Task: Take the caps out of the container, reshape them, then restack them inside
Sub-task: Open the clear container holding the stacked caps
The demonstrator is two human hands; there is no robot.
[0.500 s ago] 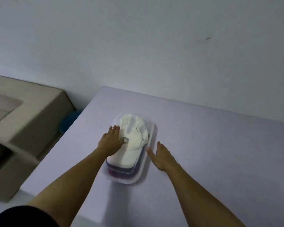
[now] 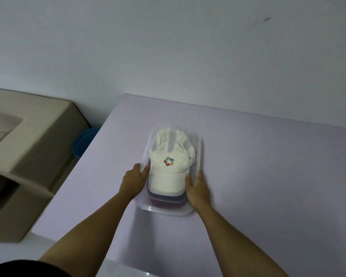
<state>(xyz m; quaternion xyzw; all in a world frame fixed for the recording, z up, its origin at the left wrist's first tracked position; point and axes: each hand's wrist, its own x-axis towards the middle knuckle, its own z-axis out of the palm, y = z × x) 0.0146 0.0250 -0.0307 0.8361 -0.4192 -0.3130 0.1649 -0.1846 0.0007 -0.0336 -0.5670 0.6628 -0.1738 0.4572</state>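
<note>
A clear plastic container (image 2: 166, 213) sits on the lavender table (image 2: 268, 176). Inside it lies a stack of caps: a white cap (image 2: 175, 150) with a colourful logo on top, brim toward me, and darker navy and maroon caps (image 2: 165, 201) beneath it. My left hand (image 2: 133, 182) straddles the container's left wall, thumb against the white brim, fingers outside. On the right wall my right hand (image 2: 198, 188) does the same, thumb at the brim's edge. The lower caps are mostly hidden.
A beige cabinet or box (image 2: 28, 146) stands left of the table, with a blue object (image 2: 84, 142) on the floor between them. The table's far edge meets a plain wall; its left edge runs close to the container.
My left hand slid off the top of the white cap to the container's left wall. My right hand came off the table onto the right wall. The cap's logo now shows.
</note>
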